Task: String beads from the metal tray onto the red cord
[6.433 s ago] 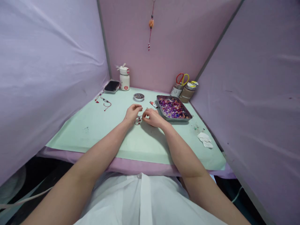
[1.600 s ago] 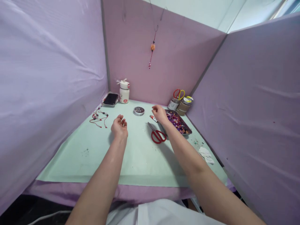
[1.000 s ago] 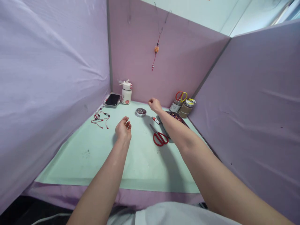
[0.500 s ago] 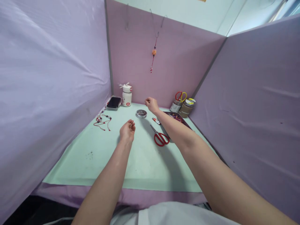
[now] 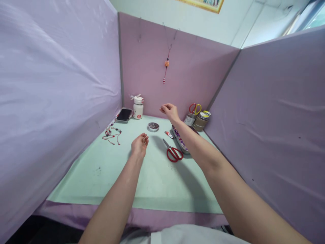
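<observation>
12 o'clock = back panel (image 5: pixel 144 74). Left hand (image 5: pixel 138 145) mid-table (image 5: pixel 109 179), fingers curled round a thin pale sliver (image 5: pixel 144 138); its long axis leans roughly 7 to 1, and on my remote feed I can't make out what it is, its lower part being lost in the hand. Right hand (image 5: pixel 170 112) raised, about 1 o'clock from the left, fingertips drawn together, aimed at 10; whether they grip anything, I can't tell. Scissors (image 5: pixel 171 148) lie flat at 3 from the left hand, blades to 11, red handles to 5, just beside the metal tray (image 5: pixel 186 153). Right forearm (image 5: pixel 205 154) covers much of that tray; I get only a strip of purple beads (image 5: pixel 178 136). Small red-and-white packet (image 5: pixel 169 135) near the blades, lettering unreadable. Round tin (image 5: pixel 153 126) at 10 from it, contents too fine to sort. Beaded cords (image 5: pixel 107 133) at 10 from the left hand, strands hard to trace. Framed picture (image 5: pixel 214 4) cut off up top.
</observation>
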`<state>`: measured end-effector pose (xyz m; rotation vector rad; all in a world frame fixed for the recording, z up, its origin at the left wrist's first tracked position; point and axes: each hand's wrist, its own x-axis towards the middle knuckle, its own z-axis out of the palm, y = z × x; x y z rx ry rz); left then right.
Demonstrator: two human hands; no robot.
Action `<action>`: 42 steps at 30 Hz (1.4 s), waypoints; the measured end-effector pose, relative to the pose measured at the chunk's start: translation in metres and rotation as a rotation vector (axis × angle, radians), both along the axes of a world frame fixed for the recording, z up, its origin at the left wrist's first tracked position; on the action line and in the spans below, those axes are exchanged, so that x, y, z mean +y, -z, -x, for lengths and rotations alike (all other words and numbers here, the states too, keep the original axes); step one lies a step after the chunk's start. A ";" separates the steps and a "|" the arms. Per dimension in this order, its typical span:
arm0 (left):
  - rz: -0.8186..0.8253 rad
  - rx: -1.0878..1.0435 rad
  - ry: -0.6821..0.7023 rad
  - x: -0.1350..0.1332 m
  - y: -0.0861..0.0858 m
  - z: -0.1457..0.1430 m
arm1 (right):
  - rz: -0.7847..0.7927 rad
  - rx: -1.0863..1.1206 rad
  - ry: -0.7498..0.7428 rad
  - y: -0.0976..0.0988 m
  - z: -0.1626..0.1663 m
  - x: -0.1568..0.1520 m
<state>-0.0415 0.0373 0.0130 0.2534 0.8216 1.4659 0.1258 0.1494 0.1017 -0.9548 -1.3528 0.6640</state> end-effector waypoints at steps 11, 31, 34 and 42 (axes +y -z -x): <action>-0.014 0.037 0.019 -0.002 -0.001 -0.002 | 0.010 -0.096 0.002 0.010 -0.006 -0.017; -0.093 -0.201 -0.090 -0.002 -0.016 0.009 | 0.423 -1.482 0.122 0.050 -0.025 -0.042; -0.111 -0.241 -0.104 -0.002 -0.019 0.013 | 0.443 -1.567 0.151 0.064 -0.024 -0.051; -0.164 -0.333 -0.118 0.005 -0.019 0.027 | 0.395 -1.646 0.204 0.080 -0.042 -0.061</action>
